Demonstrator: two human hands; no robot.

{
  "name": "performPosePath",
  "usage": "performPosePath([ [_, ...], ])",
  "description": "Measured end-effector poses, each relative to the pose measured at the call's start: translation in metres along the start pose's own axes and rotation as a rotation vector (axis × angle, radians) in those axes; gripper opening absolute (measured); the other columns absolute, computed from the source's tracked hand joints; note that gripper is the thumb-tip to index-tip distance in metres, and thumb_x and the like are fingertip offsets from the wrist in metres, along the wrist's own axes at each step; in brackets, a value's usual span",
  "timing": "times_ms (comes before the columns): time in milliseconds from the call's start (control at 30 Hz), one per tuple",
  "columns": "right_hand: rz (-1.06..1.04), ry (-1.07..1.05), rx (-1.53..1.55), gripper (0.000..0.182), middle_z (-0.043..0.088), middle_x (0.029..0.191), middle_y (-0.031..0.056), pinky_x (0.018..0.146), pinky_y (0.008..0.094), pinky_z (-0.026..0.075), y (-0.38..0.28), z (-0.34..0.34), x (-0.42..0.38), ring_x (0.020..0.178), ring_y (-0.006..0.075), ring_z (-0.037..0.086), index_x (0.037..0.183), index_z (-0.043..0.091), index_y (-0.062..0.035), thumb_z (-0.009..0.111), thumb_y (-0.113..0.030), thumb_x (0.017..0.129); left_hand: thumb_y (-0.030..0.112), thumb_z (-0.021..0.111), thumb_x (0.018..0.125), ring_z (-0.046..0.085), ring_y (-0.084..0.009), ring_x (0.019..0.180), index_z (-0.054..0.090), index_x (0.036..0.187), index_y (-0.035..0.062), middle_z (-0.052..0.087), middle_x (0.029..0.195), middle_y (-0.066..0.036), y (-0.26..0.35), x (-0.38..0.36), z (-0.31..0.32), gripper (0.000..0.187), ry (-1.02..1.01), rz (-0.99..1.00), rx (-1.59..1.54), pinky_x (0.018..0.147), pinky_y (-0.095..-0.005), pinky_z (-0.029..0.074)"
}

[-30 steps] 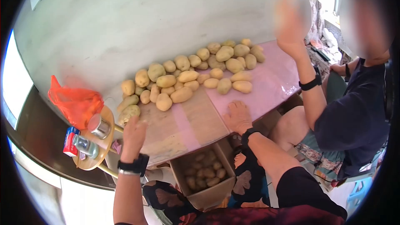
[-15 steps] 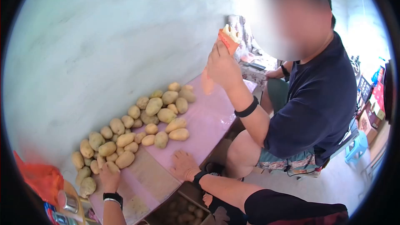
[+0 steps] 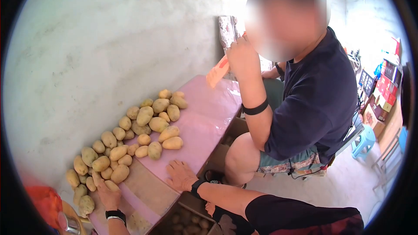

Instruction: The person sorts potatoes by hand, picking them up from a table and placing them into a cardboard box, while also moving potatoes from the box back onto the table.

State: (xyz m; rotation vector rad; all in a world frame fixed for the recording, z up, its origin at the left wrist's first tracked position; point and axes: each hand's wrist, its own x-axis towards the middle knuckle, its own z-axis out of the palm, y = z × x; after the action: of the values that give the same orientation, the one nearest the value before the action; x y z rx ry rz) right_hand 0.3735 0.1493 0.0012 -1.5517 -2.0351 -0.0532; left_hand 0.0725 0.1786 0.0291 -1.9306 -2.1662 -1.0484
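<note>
Left grip [image 3: 109, 193] first: this bare hand reaches its fingers in among the potatoes [image 3: 119, 173] and touches at least one, but I cannot tell whether it closes around any, since the back of the hand hides the underside. Right grip [image 3: 180, 176] is released, palm down with fingers spread on the table [image 3: 150, 180], holding nothing. More potatoes sit in a cardboard box [image 3: 198, 205] below the near edge; the main heap forms a slanting band along the wall side, some resting on others.

As I judge it, a nudge from the left fingers to a supporting potato could set its neighbours rolling, and the smooth pink covering [image 3: 204, 113] would hardly slow them. One might then drop over the near edge. A wide swing of the left arm could also knock the metal tin [image 3: 69, 223] beside the red bag [image 3: 43, 204].

Part of the tabletop is glossy pink, part plain brown with dirt specks. Behind rises a pale, smudged wall [image 3: 109, 61]. To the right sits a co-worker [image 3: 313, 100], lifting something in an orange wrapper [image 3: 217, 73]. Farther back are a blue stool [image 3: 365, 141] and stacked boxes [image 3: 385, 91].
</note>
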Motion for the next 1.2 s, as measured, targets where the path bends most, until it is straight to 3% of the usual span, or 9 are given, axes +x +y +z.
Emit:
performPosePath([
  [300,0.091,-0.004,0.007,0.028,0.057,0.087,0.0193,0.074,0.0474,0.043,0.002,0.016,0.008,0.085,0.0380,0.054,0.078,0.059,-0.0040,0.058,-0.031,0.070,0.021,0.066,0.065,0.050,-0.0355,0.111,0.042,0.125,0.0016,0.054,0.115,-0.020,0.008,-0.044,-0.027,0.067,-0.363,0.067,0.022,0.094,-0.0408,0.041],
  [367,-0.023,0.122,-0.011,0.028,0.056,0.086,0.0194,0.074,0.0487,0.042,0.004,0.021,0.007,0.085,0.0378,0.053,0.079,0.056,-0.0036,0.058,-0.030,0.069,0.023,0.063,0.068,0.053,-0.0363,0.106,0.048,0.119,0.0035,0.056,0.111,-0.022,0.010,-0.062,-0.026,0.057,-0.265,0.083,0.010,0.092,-0.0419,0.042],
  [400,0.030,-0.097,-0.099,0.035,0.054,0.098,0.0160,0.080,0.0449,0.041,0.003,0.016,0.010,0.095,0.0318,0.051,0.092,0.057,-0.0034,0.056,-0.032,0.071,0.023,0.065,0.067,0.054,-0.0364,0.104,0.049,0.118,0.0044,0.057,0.110,-0.021,0.021,-0.070,-0.036,0.057,-0.307,0.056,-0.023,0.090,-0.0410,0.043],
  [433,0.009,-0.041,-0.091,0.034,0.054,0.099,0.0146,0.082,0.0442,0.040,0.008,0.023,0.008,0.097,0.0307,0.050,0.093,0.056,-0.0050,0.057,-0.031,0.071,0.022,0.066,0.065,0.055,-0.0366,0.101,0.049,0.116,0.0053,0.058,0.109,-0.020,0.031,-0.082,-0.046,0.056,-0.358,0.034,-0.066,0.088,-0.0400,0.044],
  [500,-0.029,0.057,-0.036,0.030,0.055,0.098,0.0114,0.085,0.0421,0.038,0.005,0.011,0.004,0.099,0.0286,0.049,0.093,0.056,-0.0072,0.057,-0.028,0.071,0.016,0.074,0.055,0.058,-0.0205,0.089,0.049,0.112,0.0056,0.058,0.096,-0.011,0.049,-0.111,-0.058,0.063,-0.359,-0.055,-0.362,0.079,-0.0321,0.047],
  [700,-0.063,0.083,-0.027,0.029,0.055,0.098,0.0115,0.085,0.0419,0.038,0.006,0.007,0.004,0.100,0.0288,0.049,0.091,0.056,-0.0064,0.059,-0.027,0.071,0.012,0.077,0.053,0.052,-0.0142,0.089,0.050,0.110,0.0051,0.055,0.092,-0.003,0.078,-0.198,-0.078,0.063,-0.616,-0.270,-0.929,0.083,-0.0273,0.042],
  [833,-0.059,0.069,0.006,0.029,0.054,0.099,0.0109,0.085,0.0420,0.037,0.006,0.007,0.004,0.100,0.0288,0.048,0.091,0.055,-0.0065,0.060,-0.027,0.071,0.013,0.078,0.054,0.055,-0.0130,0.084,0.050,0.108,0.0060,0.057,0.090,-0.004,0.056,-0.237,-0.020,0.061,-0.681,-0.409,-0.725,0.078,-0.0278,0.047],
  [933,-0.066,0.088,-0.019,0.030,0.054,0.101,0.0105,0.085,0.0417,0.037,0.004,0.005,0.003,0.101,0.0283,0.048,0.092,0.054,-0.0070,0.061,-0.027,0.071,0.033,0.077,0.056,0.062,-0.0324,0.088,0.049,0.114,0.0067,0.064,0.094,-0.017,0.044,-0.253,0.012,0.069,-0.680,-0.366,-0.382,0.080,-0.0375,0.048],
  [1200,-0.037,0.043,-0.033,0.033,0.053,0.102,0.0102,0.088,0.0409,0.036,0.002,0.000,0.003,0.102,0.0278,0.047,0.096,0.055,-0.0073,0.063,-0.027,0.070,0.037,0.068,0.065,0.054,-0.0376,0.105,0.041,0.125,0.0077,0.055,0.110,-0.025,0.039,-0.275,0.036,0.072,-0.914,-0.360,-0.104,0.090,-0.0404,0.044],
])
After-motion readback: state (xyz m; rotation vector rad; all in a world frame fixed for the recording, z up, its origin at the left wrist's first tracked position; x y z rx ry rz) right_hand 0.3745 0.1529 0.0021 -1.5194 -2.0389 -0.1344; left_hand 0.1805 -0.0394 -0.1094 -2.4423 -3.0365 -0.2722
